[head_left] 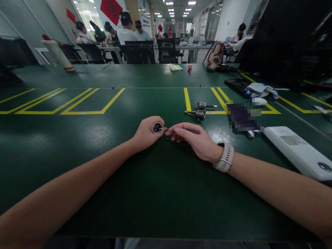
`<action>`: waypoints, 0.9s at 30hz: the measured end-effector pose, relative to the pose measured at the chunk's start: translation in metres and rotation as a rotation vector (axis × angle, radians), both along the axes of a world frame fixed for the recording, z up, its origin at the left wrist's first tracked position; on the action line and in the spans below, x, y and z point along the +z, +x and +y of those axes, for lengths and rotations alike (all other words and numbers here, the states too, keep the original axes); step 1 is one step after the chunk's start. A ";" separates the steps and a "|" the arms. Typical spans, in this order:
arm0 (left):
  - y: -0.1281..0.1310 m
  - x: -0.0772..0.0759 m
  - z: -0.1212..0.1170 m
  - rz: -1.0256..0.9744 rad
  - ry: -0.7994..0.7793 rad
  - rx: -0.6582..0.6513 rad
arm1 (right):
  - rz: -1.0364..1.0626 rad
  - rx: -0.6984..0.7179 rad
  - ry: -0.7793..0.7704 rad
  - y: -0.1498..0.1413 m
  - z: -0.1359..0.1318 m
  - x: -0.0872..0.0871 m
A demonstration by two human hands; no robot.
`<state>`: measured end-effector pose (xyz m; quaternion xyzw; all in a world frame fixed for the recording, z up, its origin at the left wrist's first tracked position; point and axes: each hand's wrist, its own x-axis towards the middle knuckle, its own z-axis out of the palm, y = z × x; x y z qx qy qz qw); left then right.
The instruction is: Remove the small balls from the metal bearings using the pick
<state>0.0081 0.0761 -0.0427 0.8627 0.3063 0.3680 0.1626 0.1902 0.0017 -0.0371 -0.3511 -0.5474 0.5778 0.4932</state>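
Note:
My left hand (146, 135) is wrapped round a small round metal cylinder (156, 128), whose dark open end with a bright rim faces me. In my right hand (194, 137) is a thin screwdriver (194, 131) with a purple handle, gripped in the fingers. Its slim metal shaft reaches left into the cylinder's open end; where the tip touches inside cannot be made out. A tiny dark piece (167, 139) lies on the table just below the two hands. Two metal cylinders with thin shafts, a farther one (201, 105) and a nearer one (200, 114), lie beyond my right hand.
The green table (166, 201) carries yellow tape lines. To the right lie a white power bank (303, 152), a blurred dark phone-like object (241, 116) and white-blue gloves (261, 91). A white roll-like object (57, 54) stands far left. People sit at desks behind.

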 end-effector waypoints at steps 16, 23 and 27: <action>0.000 -0.001 0.000 0.028 0.002 0.016 | 0.027 -0.016 -0.029 0.000 0.001 0.000; 0.000 0.000 0.000 0.092 0.046 0.073 | 0.002 -0.048 0.018 -0.001 0.001 -0.006; 0.000 0.001 0.000 0.119 0.074 0.066 | -0.015 -0.035 0.007 0.000 0.001 -0.004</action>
